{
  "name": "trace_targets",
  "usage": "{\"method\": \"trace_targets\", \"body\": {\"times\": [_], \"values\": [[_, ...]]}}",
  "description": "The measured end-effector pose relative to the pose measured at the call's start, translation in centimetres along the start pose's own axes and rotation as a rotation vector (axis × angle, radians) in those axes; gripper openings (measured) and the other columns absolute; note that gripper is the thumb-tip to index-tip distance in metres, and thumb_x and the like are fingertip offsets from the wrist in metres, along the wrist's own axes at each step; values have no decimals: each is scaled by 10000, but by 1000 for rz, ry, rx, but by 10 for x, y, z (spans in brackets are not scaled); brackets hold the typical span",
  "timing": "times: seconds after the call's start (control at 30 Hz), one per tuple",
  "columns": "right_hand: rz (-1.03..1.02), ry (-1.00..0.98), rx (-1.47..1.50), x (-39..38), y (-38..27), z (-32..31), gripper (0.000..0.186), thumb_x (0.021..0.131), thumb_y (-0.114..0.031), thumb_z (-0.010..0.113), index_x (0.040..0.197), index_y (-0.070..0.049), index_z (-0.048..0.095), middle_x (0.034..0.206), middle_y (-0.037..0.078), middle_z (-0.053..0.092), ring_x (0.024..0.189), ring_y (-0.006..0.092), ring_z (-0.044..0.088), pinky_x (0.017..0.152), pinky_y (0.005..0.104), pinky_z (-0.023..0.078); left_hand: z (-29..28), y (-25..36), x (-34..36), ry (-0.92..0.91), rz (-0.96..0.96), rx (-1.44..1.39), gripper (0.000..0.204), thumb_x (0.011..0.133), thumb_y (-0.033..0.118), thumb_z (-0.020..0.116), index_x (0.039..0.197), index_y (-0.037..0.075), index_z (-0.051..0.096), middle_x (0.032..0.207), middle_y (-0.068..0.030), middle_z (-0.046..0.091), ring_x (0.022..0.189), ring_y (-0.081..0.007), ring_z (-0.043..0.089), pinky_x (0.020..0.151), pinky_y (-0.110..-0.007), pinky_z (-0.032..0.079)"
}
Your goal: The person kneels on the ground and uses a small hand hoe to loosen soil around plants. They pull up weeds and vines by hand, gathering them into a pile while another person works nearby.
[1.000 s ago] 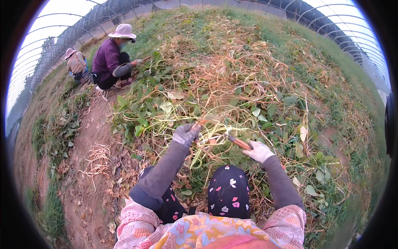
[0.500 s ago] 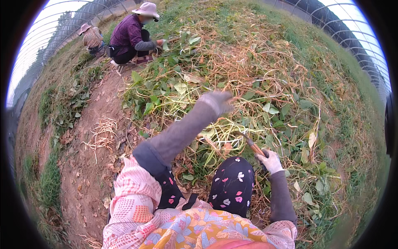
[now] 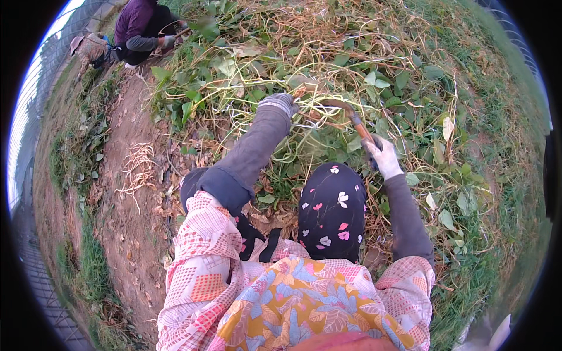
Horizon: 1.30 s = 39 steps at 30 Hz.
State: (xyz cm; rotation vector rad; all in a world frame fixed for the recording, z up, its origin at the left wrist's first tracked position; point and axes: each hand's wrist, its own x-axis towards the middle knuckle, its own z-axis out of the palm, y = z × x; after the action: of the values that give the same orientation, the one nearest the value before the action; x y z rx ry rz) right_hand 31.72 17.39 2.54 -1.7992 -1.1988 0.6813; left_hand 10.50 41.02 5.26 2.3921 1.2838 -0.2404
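Observation:
My right hand [image 3: 383,157], in a pale glove, is closed around the wooden handle of a sickle [image 3: 361,128]. The sickle's curved, brown-stained blade points left among tangled pale green vines [image 3: 321,136] beyond my knees. Just left of the blade tip, my gloved left hand [image 3: 280,104] is closed on vine stems, its fingertips partly hidden by the tangle. Dark sleeves cover both forearms. Leafy and dried bean-like vines lie in a thick mat ahead and to the right.
A small heap of slender tan pods [image 3: 139,168] lies on the bare soil path [image 3: 120,228] to the left. At the far left a person in a purple top [image 3: 136,26] crouches by the vines, another person [image 3: 91,50] behind. Grass [image 3: 497,175] borders the right.
My left hand has come down from above onto the vines and closed on them. The sickle blade has moved forward and left, nearer that hand. The view has tilted down.

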Motion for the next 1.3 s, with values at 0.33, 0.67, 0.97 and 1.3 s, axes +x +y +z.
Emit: {"method": "trace_targets", "body": {"times": [0.33,0.67,0.97,1.3], "values": [[-16,170,-11,-33,76,39,375,792,-221,560,1011,82,522,824,149,615,717,209,567,680,313,447,82,-4,8,1,-12,-21,348,782,346,541,979,65,596,923,-173,605,869,-328,573,776,-406,442],[297,229,1277,-67,52,12,383,839,-489,464,916,-114,460,545,-23,391,378,90,373,343,242,333,82,6,-27,-261,56,188,361,690,361,627,942,102,622,899,-147,622,820,-306,597,721,-394,469],[779,190,1178,-85,208,81,419,759,-558,536,843,-150,496,619,-21,432,486,117,413,427,260,350,-121,47,-49,182,501,10,256,713,135,643,959,65,619,907,-143,625,804,-250,606,763,-317,465],[627,437,967,-98,134,55,220,794,-272,594,898,-122,470,594,-23,435,447,97,425,378,250,363,-122,91,-38,-49,421,-626,285,794,300,610,975,80,627,599,14,536,445,-43,391,411,-196,281]]}}
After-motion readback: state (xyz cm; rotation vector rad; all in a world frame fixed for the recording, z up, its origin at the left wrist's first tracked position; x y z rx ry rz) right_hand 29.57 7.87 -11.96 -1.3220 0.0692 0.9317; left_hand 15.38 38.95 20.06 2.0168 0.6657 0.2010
